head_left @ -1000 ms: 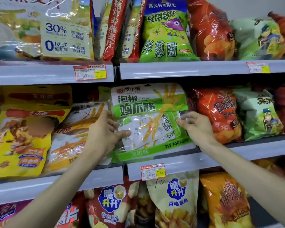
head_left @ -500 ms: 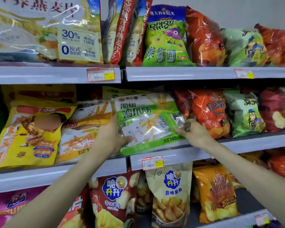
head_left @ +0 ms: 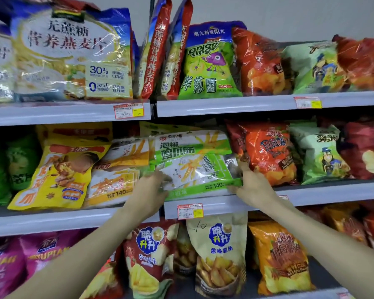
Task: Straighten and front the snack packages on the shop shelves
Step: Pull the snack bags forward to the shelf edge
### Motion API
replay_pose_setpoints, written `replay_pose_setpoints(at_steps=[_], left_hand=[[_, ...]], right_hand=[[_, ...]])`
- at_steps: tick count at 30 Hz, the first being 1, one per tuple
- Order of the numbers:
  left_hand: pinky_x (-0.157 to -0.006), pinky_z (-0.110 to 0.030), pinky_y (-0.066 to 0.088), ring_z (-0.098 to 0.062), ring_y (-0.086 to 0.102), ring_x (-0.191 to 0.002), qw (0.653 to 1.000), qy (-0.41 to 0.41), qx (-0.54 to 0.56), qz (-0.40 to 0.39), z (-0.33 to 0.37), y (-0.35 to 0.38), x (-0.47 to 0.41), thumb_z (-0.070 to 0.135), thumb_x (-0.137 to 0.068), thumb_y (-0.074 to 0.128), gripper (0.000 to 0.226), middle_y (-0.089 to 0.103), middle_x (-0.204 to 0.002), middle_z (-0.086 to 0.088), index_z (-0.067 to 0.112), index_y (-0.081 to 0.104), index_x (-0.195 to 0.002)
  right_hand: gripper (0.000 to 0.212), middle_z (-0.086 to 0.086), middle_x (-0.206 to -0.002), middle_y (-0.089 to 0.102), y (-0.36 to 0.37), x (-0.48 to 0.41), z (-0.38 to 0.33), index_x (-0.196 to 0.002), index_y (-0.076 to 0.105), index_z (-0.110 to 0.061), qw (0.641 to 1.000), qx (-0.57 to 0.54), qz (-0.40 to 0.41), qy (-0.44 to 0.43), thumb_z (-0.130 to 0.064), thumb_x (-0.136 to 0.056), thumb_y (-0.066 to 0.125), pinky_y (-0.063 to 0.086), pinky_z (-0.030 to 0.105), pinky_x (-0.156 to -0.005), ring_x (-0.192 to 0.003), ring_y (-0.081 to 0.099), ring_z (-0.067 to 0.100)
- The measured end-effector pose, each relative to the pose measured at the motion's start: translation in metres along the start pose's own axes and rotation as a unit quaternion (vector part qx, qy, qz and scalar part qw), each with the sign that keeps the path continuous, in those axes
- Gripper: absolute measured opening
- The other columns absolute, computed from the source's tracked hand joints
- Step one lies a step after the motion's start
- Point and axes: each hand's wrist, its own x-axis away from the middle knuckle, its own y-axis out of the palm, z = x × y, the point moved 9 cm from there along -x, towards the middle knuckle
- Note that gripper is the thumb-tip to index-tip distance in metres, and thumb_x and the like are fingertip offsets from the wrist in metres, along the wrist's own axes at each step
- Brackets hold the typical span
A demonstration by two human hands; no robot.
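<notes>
green-white packet (head_left: 192, 162), orange bag (head_left: 268, 152)

Chicken-tendon pack (head_left: 192, 152) on middle shelf (head_left: 333, 192), between similar pack (head_left: 121, 169) left, chip bag (head_left: 270, 152) right; price tag (head_left: 190, 210) below.

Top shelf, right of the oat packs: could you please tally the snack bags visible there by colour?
Bright green onion-rings bag: 1
Red-orange bags: 2
Pale green bag: 1
Total: 4
</notes>
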Motion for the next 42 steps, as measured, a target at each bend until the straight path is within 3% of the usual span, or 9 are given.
replay_pose_setpoints(at_steps=[3,7,9,14,27,30,33,37,42], left_hand=[[-0.097,-0.028,0.050,-0.024,0.069,-0.119,1.000,0.018,-0.013,-0.002,0.008,0.003,0.011,0.005,-0.094,0.069,0.035,0.072,-0.132,-0.006,0.011,0.074,-0.128],[-0.109,-0.033,0.044,-0.025,0.054,-0.139,1.000,0.010,-0.029,-0.005,0.014,0.003,0.024,0.012,-0.098,0.065,0.038,0.065,-0.143,-0.006,0.012,0.070,-0.136],[-0.110,-0.035,0.043,-0.026,0.048,-0.143,0.999,0.011,-0.047,-0.012,0.017,0.003,0.030,0.015,-0.100,0.063,0.041,0.061,-0.147,-0.006,0.013,0.065,-0.141],[-0.109,-0.036,0.042,-0.025,0.044,-0.143,0.998,-0.003,-0.058,-0.019,0.017,-0.007,0.045,0.023,-0.100,0.062,0.049,0.061,-0.145,-0.004,0.017,0.058,-0.148],[-0.095,-0.040,0.054,-0.028,0.063,-0.123,0.976,-0.161,-0.142,-0.021,-0.120,-0.105,0.117,0.041,-0.097,0.063,0.060,0.065,-0.141,-0.003,0.030,0.048,-0.155],[-0.086,-0.038,0.054,-0.030,0.066,-0.112,0.968,-0.198,-0.152,-0.012,-0.166,-0.136,0.139,0.041,-0.096,0.063,0.059,0.071,-0.123,-0.005,0.032,0.049,-0.153],[-0.088,-0.038,0.053,-0.031,0.064,-0.117,0.963,-0.221,-0.153,-0.005,-0.212,-0.169,0.160,0.040,-0.096,0.063,0.058,0.071,-0.127,-0.007,0.031,0.050,-0.152],[-0.095,-0.042,0.054,-0.032,0.063,-0.122,0.959,-0.232,-0.160,0.012,-0.266,-0.216,0.179,0.044,-0.093,0.062,0.060,0.071,-0.131,-0.007,0.029,0.052,-0.151],[-0.087,-0.042,0.057,-0.033,0.066,-0.110,0.953,-0.235,-0.190,0.028,-0.317,-0.260,0.197,0.041,-0.093,0.062,0.058,0.072,-0.119,-0.007,0.029,0.052,-0.149]], right_hand=[[0.058,0.010,-0.103,0.070,-0.001,0.007,0.002,-0.141,0.049,-0.016,1.000,0.007,0.002,-0.013,-0.037,-0.093,0.076,0.049,0.037,-0.074,-0.101,0.068,0.037],[0.055,0.008,-0.152,0.051,0.000,0.029,-0.014,-0.143,0.056,-0.015,0.996,0.029,0.022,-0.084,-0.039,-0.096,0.069,0.052,0.043,-0.098,-0.125,0.056,0.039],[0.053,0.006,-0.162,0.039,0.005,0.040,-0.030,-0.140,0.058,-0.013,0.991,0.047,0.018,-0.123,-0.044,-0.098,0.064,0.048,0.044,-0.105,-0.134,0.048,0.037],[0.064,0.000,-0.169,0.029,0.017,0.067,-0.074,-0.157,0.040,-0.022,0.984,0.049,-0.027,-0.168,-0.056,-0.104,0.047,0.030,0.039,-0.122,-0.155,0.023,0.022],[0.069,0.004,-0.158,0.043,0.081,0.100,-0.233,-0.160,0.029,-0.025,0.959,0.078,-0.107,-0.252,-0.063,-0.104,0.039,0.042,0.042,-0.111,-0.145,0.038,0.027],[0.069,0.003,-0.159,0.040,0.088,0.104,-0.278,-0.159,0.029,-0.025,0.956,0.125,-0.063,-0.258,-0.063,-0.103,0.038,0.040,0.044,-0.111,-0.144,0.038,0.030],[0.068,0.000,-0.155,0.046,0.089,0.106,-0.333,-0.155,0.037,-0.025,0.948,0.169,0.005,-0.268,-0.065,-0.100,0.039,0.036,0.044,-0.111,-0.142,0.039,0.027],[0.068,0.001,-0.158,0.043,0.112,0.115,-0.412,-0.156,0.036,-0.022,0.940,0.139,-0.008,-0.313,-0.063,-0.102,0.039,0.035,0.045,-0.115,-0.147,0.034,0.026],[0.060,0.000,-0.147,0.054,0.148,0.131,-0.495,-0.146,0.048,-0.021,0.932,0.127,-0.008,-0.340,-0.061,-0.101,0.041,0.035,0.042,-0.110,-0.140,0.041,0.025]])
